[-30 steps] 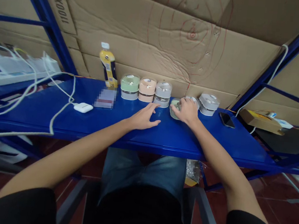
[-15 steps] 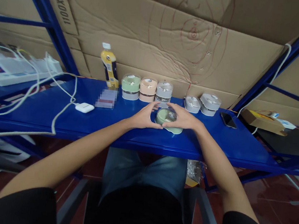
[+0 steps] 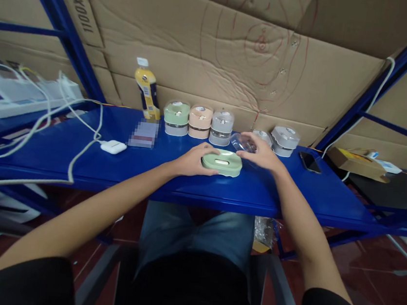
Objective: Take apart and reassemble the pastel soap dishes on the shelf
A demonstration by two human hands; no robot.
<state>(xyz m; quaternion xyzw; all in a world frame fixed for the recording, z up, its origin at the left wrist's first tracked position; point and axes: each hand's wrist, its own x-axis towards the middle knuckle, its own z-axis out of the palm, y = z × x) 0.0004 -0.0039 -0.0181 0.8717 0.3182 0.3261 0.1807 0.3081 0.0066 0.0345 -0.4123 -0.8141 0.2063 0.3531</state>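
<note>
A green oval box (image 3: pixel 228 164) with a slot in its top lies on the blue shelf (image 3: pixel 177 188) in front of me. My left hand (image 3: pixel 199 161) grips its left end, thumb at the front and fingers behind. My right hand (image 3: pixel 260 151) holds a clear plastic cover (image 3: pixel 240 142), tilted and apart from the box, behind and to its right. Behind the hands stand stacked boxes with clear covers: a green one (image 3: pixel 177 115), a peach one (image 3: pixel 200 118) and a grey one (image 3: pixel 222 123). My right hand partly hides a low grey box (image 3: pixel 264 137).
Another grey stack (image 3: pixel 285 139) and a phone (image 3: pixel 310 162) are at the right, near an open cardboard box (image 3: pixel 358 165). To the left are a yellow bottle (image 3: pixel 148 90), a white earphone case (image 3: pixel 113 147), a blurred packet (image 3: pixel 143 133) and white cables (image 3: pixel 73 162).
The clear cover has come off the green box and moved right and back in my right hand. My left hand has closed on the box's left end.
</note>
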